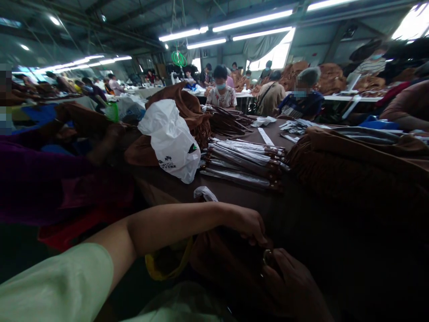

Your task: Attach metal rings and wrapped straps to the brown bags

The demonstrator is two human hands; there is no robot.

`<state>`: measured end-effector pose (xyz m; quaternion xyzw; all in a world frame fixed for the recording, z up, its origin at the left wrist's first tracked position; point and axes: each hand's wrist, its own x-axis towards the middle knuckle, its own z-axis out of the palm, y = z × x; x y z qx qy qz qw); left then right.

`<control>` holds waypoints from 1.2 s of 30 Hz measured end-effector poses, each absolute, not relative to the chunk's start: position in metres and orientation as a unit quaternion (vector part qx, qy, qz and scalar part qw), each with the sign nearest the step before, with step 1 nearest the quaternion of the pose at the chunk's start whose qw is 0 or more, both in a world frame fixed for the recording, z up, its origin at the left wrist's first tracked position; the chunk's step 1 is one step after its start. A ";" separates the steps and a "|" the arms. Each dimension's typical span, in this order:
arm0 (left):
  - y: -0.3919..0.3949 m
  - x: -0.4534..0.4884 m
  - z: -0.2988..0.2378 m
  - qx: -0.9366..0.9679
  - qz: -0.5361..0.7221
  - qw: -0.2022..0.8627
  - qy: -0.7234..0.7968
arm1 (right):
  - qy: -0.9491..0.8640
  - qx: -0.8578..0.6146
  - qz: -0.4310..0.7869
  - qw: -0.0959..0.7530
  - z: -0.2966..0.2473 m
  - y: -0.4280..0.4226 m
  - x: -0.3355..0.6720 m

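My left hand (pixel 246 226) reaches across from the lower left, its fingers curled down onto a brown suede garment (pixel 231 264) bunched at the near edge of the table. My right hand (pixel 291 286) lies low in shadow just to the right, fingers closed against the same brown fabric beside a small metal ring (pixel 267 257). A yellow strap (pixel 167 268) hangs under my left forearm.
A white plastic bag (pixel 170 141) and a row of bagged belts (pixel 243 163) lie on the dark table (pixel 234 192). A brown fringed pile (pixel 358 165) fills the right side. A person in purple (pixel 50 179) sits at left; other workers sit at far tables.
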<state>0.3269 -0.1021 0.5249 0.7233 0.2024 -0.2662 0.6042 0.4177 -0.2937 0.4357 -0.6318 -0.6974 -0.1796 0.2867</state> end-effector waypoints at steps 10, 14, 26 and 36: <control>-0.091 0.325 0.523 0.748 -0.323 0.564 0.136 | -0.729 -0.631 -0.092 0.248 0.440 -0.293 0.411; -0.095 0.331 0.531 0.809 -0.339 0.474 0.071 | -0.744 -0.625 -0.056 0.231 0.442 -0.293 0.408; -0.101 0.322 0.523 0.818 -0.356 0.448 0.058 | -0.724 -0.642 -0.049 0.248 0.430 -0.302 0.402; -0.122 0.300 0.553 0.953 -0.255 0.148 -0.069 | -0.738 -0.618 -0.051 0.268 0.432 -0.304 0.398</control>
